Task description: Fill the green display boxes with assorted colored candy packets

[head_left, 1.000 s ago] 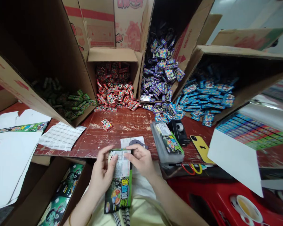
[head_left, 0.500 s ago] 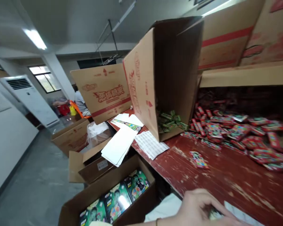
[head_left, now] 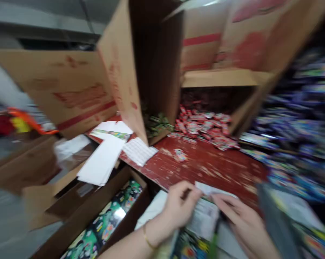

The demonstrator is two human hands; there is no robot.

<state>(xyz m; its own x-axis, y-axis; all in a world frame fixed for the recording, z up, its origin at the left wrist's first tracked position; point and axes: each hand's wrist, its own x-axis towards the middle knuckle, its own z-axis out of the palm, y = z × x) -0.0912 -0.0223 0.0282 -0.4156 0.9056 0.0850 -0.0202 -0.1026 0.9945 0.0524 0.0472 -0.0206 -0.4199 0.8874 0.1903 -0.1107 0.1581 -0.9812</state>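
In the head view my left hand (head_left: 180, 203) and my right hand (head_left: 240, 217) are close together at the lower middle, over the near edge of the red table. Both have their fingers pinched at the upper edge of a green printed box (head_left: 194, 246), which has a pale panel with small print. Motion blur hides its exact shape, and the frame's bottom cuts it off. A white sheet (head_left: 219, 190) lies behind my fingertips. Further back, a single small red packet (head_left: 180, 155) lies on the table.
An open carton (head_left: 108, 248) of green printed boxes stands at lower left. White cards (head_left: 101, 162) overhang the edge of the red table (head_left: 205, 162). Tipped cartons hold green sticks (head_left: 159, 124) and red packets (head_left: 205, 126). Blue-purple packets (head_left: 299, 126) are heaped at right.
The view has swung right, bringing the blue-purple heap into sight. My right hand has come into view, and both hands are now together at the green printed box.
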